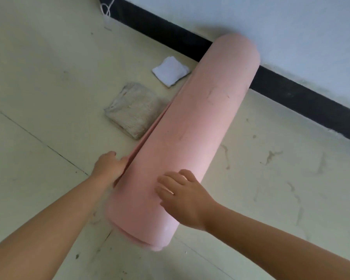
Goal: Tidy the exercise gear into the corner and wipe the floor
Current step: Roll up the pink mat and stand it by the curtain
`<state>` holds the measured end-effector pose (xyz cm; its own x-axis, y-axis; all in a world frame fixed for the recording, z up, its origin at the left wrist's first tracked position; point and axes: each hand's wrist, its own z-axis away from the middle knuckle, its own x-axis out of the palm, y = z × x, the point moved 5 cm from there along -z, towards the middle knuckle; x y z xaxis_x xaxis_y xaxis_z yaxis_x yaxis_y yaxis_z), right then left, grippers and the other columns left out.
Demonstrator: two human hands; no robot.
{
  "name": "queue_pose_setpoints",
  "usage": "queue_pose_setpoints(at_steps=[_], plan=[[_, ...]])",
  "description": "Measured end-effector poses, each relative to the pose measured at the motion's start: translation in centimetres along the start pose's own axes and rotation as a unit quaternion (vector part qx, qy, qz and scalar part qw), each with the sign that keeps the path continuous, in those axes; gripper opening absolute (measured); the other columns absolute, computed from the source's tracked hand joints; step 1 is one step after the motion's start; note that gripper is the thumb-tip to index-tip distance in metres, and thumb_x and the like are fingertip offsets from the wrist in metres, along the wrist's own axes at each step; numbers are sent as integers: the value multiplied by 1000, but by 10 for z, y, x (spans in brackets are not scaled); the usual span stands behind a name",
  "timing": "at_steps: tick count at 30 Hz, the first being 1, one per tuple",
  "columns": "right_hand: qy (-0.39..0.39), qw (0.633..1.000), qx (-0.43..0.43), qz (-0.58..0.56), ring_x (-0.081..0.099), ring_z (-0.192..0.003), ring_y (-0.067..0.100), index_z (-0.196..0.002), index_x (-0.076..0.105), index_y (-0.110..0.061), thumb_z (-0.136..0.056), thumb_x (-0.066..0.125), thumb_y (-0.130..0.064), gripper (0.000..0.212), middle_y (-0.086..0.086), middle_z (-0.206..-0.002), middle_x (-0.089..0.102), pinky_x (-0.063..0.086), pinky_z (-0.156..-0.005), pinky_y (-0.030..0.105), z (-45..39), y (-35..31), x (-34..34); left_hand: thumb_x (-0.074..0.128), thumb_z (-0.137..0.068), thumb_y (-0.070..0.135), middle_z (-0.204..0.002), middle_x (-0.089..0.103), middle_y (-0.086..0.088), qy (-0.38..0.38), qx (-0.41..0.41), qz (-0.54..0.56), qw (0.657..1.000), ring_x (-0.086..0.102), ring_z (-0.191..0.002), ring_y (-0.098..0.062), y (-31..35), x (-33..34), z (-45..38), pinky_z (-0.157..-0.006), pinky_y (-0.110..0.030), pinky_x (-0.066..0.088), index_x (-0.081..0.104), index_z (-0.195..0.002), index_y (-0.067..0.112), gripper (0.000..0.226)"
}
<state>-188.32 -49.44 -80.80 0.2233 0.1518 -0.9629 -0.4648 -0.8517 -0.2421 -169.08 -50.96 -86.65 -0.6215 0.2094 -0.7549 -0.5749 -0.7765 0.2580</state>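
A rolled-up pink exercise mat [192,126] lies across the pale tiled floor, its far end reaching the black skirting at the wall. My left hand [111,166] holds the mat's left side near the loose outer flap, fingers tucked against it. My right hand [182,197] rests flat on top of the roll near its close end, fingers spread and straight. A folded, dirty grey-beige rag [133,110] lies on the floor left of the mat, partly under its edge. A small folded white cloth [171,70] lies beyond the rag, closer to the wall.
A black skirting board [303,98] runs along the white wall at the back. A tangle of white string [107,9] lies at the top left by the skirting. The floor [271,158] right of the mat bears scuffs and stains.
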Motion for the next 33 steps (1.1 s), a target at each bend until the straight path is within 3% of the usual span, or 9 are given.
queue_pose_setpoints(at_steps=[3, 6, 9, 11, 15, 20, 24, 27, 33], plan=[[66, 991, 116, 9, 55, -87, 19, -87, 60, -19, -74, 49, -32, 22, 4, -85, 70, 41, -74, 30, 17, 37, -15, 34, -100, 38, -137, 50, -24, -58, 16, 45, 997, 48, -127, -33, 13, 7, -14, -102, -34, 37, 52, -129, -3, 54], [61, 956, 287, -23, 68, -75, 24, -82, 68, -15, -68, 62, -30, 22, 4, -80, 70, 53, -64, 35, 34, 76, -24, 31, -100, 44, -139, 51, -18, -105, 49, 96, 989, 47, -129, -28, 29, 12, -17, -106, -34, 35, 54, -130, 4, 56], [81, 902, 412, -102, 66, -90, 31, -90, 71, -4, -78, 69, -12, 15, 11, -94, 70, 49, -79, 39, 39, 105, -32, 28, -101, 42, -147, 43, -12, -130, 63, 132, 981, 39, -137, -25, 44, 12, -21, -115, -34, 28, 45, -140, 9, 53], [71, 871, 468, -135, 59, -105, 27, -103, 68, -3, -86, 62, -8, 19, 10, -108, 66, 39, -86, 29, 41, 122, -33, 27, -101, 43, -138, 50, -11, -145, 71, 131, 978, 47, -128, -25, 51, 14, -27, -112, -35, 34, 45, -139, 12, 53], [71, 811, 556, -168, 56, -111, 20, -111, 64, -5, -91, 52, -8, 24, 7, -117, 64, 33, -81, 17, 64, 146, -36, 29, -103, 32, -77, 49, -1, -188, 92, 148, 967, 49, -69, -12, 67, 23, -21, -65, -21, 37, 54, -126, 10, 41], [90, 795, 579, -159, 52, -117, 19, -117, 62, -6, -93, 48, -6, 28, 5, -125, 61, 33, -86, 17, 84, 160, -54, 40, -101, 20, -73, 45, -2, -189, 207, 96, 955, 40, -65, -12, 91, 26, -1, -56, -19, 28, 60, -94, 14, 22], [88, 816, 558, -125, 53, -116, 24, -119, 61, -6, -93, 46, -6, 30, 9, -129, 59, 38, -95, 25, 60, 207, -82, 48, -97, 23, -57, 37, 0, -147, 264, 18, 953, 39, -55, -16, 125, 26, 21, -47, -19, 22, 43, -63, 15, 35], [38, 835, 542, -90, 51, -123, 25, -125, 57, -6, -96, 45, -13, 33, 11, -133, 57, 36, -100, 27, 37, 249, -94, 46, -97, 32, -97, 60, -8, -123, 262, -8, 957, 57, -99, -23, 155, 32, 29, -73, -25, 39, 60, -101, 8, 28], [27, 816, 571, -87, 47, -124, 33, -133, 45, -4, -97, 38, -17, 39, 18, -137, 48, 40, -97, 32, 15, 312, -95, 36, -96, 49, -147, 39, -12, -84, 227, -50, 969, 43, -132, -28, 194, 47, 22, -103, -33, 37, 19, -150, 15, 65]])
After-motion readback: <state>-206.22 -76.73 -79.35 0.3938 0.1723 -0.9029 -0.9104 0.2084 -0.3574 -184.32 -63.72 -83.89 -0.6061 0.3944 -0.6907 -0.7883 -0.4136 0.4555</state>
